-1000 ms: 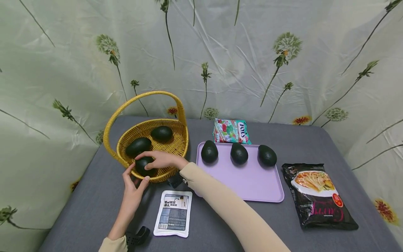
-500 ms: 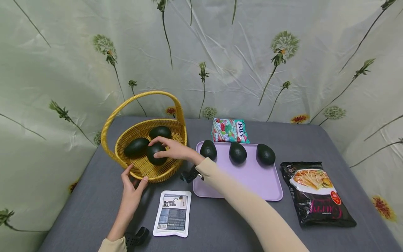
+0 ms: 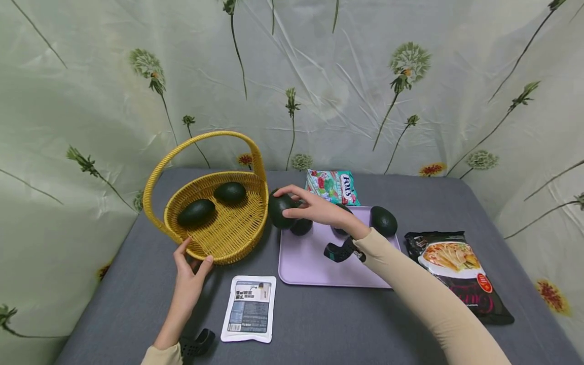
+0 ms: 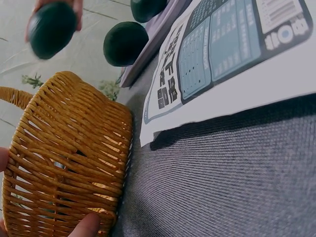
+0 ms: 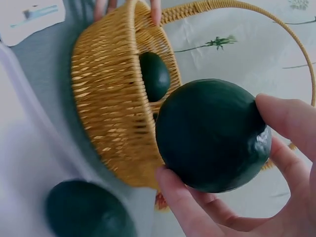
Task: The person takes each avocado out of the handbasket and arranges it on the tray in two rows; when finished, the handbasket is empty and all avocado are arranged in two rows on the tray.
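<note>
My right hand (image 3: 316, 207) holds a dark green avocado (image 3: 281, 209) in the air between the basket and the tray; its fingers and thumb wrap the fruit in the right wrist view (image 5: 212, 136). The left hand (image 3: 189, 276) grips the near rim of a yellow wicker basket (image 3: 246, 243), fingers over the edge and thumb on the outer wall. Two avocados lie inside the basket, one on the left (image 3: 196, 213) and one at the back (image 3: 230, 193). On the lilac tray (image 3: 319, 268) sit three more avocados (image 3: 384, 221), two of them partly hidden by the right hand.
A white printed pouch (image 3: 248, 309) lies in front of the basket. Behind the tray is a teal candy bag (image 3: 333, 186). To the tray's right, a black food packet (image 3: 461, 274) is partly covered by the right sleeve. The basket's tall handle (image 3: 201, 136) arches upward.
The right hand has picked up the avocado from the near part of the basket and carried it right, over the rim to the tray's left edge. The left hand stays on the basket.
</note>
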Demonstrator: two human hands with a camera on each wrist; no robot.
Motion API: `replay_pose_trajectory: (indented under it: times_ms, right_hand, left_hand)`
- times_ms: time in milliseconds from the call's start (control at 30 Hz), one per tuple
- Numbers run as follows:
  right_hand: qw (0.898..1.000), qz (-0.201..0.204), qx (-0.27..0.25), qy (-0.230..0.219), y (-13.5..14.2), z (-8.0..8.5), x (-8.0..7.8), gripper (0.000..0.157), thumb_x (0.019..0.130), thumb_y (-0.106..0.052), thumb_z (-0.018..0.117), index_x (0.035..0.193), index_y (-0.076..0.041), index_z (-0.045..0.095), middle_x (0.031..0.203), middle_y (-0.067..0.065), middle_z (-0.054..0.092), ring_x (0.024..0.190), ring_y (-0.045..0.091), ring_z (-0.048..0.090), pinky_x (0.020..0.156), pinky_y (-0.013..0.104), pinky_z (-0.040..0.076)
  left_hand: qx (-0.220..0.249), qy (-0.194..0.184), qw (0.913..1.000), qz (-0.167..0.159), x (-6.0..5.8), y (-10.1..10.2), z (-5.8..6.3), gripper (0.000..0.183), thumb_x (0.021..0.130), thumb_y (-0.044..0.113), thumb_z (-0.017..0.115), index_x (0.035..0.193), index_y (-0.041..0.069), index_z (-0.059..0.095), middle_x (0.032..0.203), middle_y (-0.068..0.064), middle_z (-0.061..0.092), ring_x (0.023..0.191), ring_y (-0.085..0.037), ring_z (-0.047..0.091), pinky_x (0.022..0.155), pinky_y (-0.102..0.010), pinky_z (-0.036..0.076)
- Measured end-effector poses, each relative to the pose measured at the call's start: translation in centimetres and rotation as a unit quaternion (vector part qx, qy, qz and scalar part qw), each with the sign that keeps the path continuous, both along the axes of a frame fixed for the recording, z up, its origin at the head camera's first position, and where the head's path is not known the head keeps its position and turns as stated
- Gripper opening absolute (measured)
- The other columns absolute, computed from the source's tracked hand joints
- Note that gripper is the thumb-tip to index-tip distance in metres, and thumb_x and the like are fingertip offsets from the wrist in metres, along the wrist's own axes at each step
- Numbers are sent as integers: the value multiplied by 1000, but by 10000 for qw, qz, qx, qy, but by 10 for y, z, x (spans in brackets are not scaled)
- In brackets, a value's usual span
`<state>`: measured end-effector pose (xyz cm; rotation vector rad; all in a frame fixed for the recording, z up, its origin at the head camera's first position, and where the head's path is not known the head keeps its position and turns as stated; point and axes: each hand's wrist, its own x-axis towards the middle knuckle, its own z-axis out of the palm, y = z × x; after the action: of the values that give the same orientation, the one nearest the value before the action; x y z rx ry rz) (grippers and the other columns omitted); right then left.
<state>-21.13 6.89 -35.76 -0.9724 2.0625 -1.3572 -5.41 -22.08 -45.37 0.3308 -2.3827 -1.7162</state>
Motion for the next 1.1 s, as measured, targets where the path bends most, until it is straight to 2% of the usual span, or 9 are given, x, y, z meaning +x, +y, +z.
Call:
replay_pose_trajectory:
  times_ms: [100,267,533,600,700,800,867,967,1100]
  right_hand:
    - [9998,-135,143,59,17,-4,8,45,96,-18,59,138,-16,45,132,10,50,117,30,50,91,47,43]
    - [9987,-272,399,-182,36,-19,24,46,94,-23,62,137,-19,47,137,7,46,123,32,44,94,48,40]
    - [9977,-72,610,-292,39,-54,47,43,93,-24,63,134,-18,50,137,3,47,119,29,44,95,44,39]
    - [9976,-111,614,-298,37,-63,50,42,93,-24,63,133,-18,51,133,4,51,113,27,49,93,43,40]
    - [9971,-219,677,-271,33,-72,53,42,93,-24,63,133,-19,50,120,5,57,96,21,56,85,39,42]
    - [9968,-263,701,-273,32,-76,55,44,93,-24,64,133,-19,48,106,5,60,78,17,56,75,35,41]
    - [9969,-241,692,-289,32,-76,56,44,93,-24,63,134,-19,47,101,6,60,74,15,55,72,33,41]
    - [9969,-206,648,-399,34,-76,55,45,93,-23,63,135,-18,46,103,8,59,76,16,59,72,32,44]
    - [9968,-209,534,-549,37,-75,55,45,95,-21,61,136,-16,45,115,13,57,89,21,64,77,35,49]
  left_hand:
    - [-28,-26,10000,31,0,0,1,72,98,15,54,150,7,4,153,-22,6,130,-47,31,76,-2,34]
    - [-21,-18,10000,23,1,0,0,71,98,15,53,150,7,4,153,-22,5,130,-48,31,76,-2,35]
    - [-44,46,10000,43,1,0,-1,72,98,16,54,150,7,5,152,-22,6,128,-49,32,76,-2,35]
    - [-42,52,10000,39,1,0,-1,72,98,17,54,150,7,4,152,-22,6,128,-49,32,75,-2,35]
    - [-72,60,10000,29,1,-1,-2,73,98,17,54,150,7,4,152,-22,6,128,-49,32,76,-2,34]
    - [-54,57,10000,2,1,-1,-2,73,98,17,54,151,8,4,153,-21,7,129,-48,32,76,-2,34]
    - [-55,32,10000,9,1,-1,-2,73,98,17,54,151,9,4,153,-21,7,129,-48,32,77,-4,34]
    - [-88,-24,10000,40,1,-1,-2,74,98,18,55,151,10,3,154,-20,7,130,-47,32,84,-16,39]
    - [-92,-11,9999,60,1,-1,-2,74,98,18,55,151,10,3,154,-20,6,129,-48,31,94,-44,37]
